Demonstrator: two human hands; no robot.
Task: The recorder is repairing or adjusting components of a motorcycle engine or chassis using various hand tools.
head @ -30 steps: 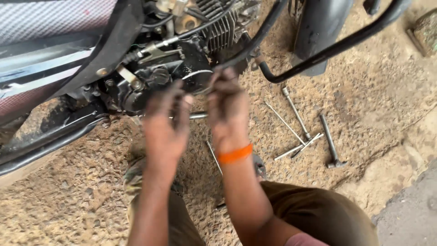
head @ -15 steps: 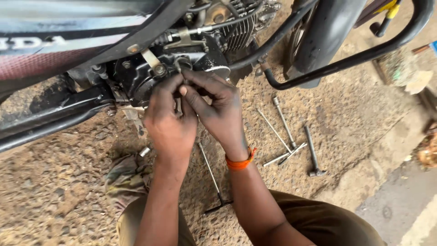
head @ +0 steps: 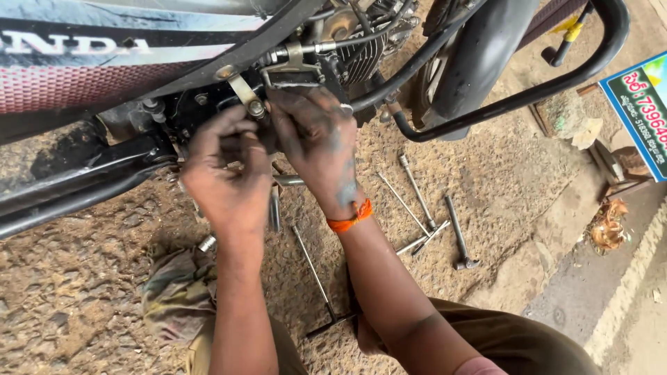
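- Engine (head: 208,111) of the motorcycle sits low under the frame, its long axis running left to right across the view, directly under both hands.
- Left hand (head: 226,173): grip curled against the engine casing; what it holds, I cannot tell.
- Right hand (head: 316,142): grip pressed on the casing, fingers bent, contents hidden.
- T-handled wrench (head: 316,278) lies on the ground below the hands, handle nearest the person.
- Rods (head: 417,201) lie right of the right hand.

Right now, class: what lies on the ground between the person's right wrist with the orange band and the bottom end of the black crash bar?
In the head view, long metal tools lie on gravel ground between the orange band and the crash bar.
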